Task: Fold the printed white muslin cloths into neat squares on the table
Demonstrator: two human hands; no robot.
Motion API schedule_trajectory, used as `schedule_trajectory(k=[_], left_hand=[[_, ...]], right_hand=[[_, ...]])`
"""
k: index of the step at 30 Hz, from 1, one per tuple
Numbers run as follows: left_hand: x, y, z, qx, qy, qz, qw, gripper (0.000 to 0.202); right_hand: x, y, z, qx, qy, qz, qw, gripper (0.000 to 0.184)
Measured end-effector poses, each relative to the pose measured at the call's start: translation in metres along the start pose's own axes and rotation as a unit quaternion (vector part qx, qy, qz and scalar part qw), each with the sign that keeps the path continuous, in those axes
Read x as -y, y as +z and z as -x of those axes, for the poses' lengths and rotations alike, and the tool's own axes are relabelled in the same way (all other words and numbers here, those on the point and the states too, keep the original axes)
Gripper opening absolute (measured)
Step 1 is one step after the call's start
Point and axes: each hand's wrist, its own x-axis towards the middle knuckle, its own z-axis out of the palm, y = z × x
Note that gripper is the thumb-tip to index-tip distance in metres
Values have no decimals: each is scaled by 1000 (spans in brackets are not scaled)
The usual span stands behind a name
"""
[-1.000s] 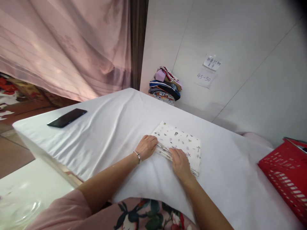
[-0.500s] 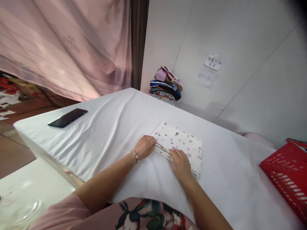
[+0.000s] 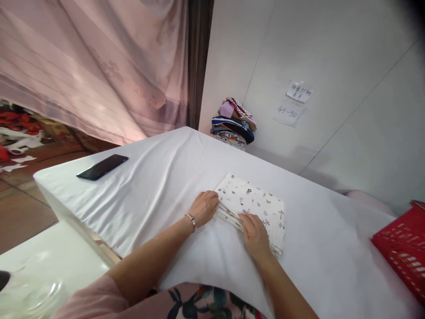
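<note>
A folded white cloth with small printed figures (image 3: 257, 204) lies flat on the white-covered table (image 3: 159, 186). My left hand (image 3: 206, 206), with a bracelet at the wrist, has its fingers curled onto the cloth's near left edge. My right hand (image 3: 255, 231) rests on the near edge a little further right, fingers pressed against the stacked folds. Both hands touch the same cloth, side by side.
A black phone (image 3: 102, 167) lies near the table's far left corner. A stack of folded colourful clothes (image 3: 234, 123) sits against the wall at the back. A red plastic basket (image 3: 403, 248) stands at the right edge. Pink curtains (image 3: 93, 66) hang on the left.
The view has shifted slightly, so everything sits a little lower and to the right. Both hands stay on the cloth's near edge with almost no movement.
</note>
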Motion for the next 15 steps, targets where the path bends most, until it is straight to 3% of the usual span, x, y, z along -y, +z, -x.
schedule_trajectory(k=[15], left_hand=[[8,4,1,4,14,8,1000,20]], right_hand=[[4,-2,0,5,-7,30,1000,35]])
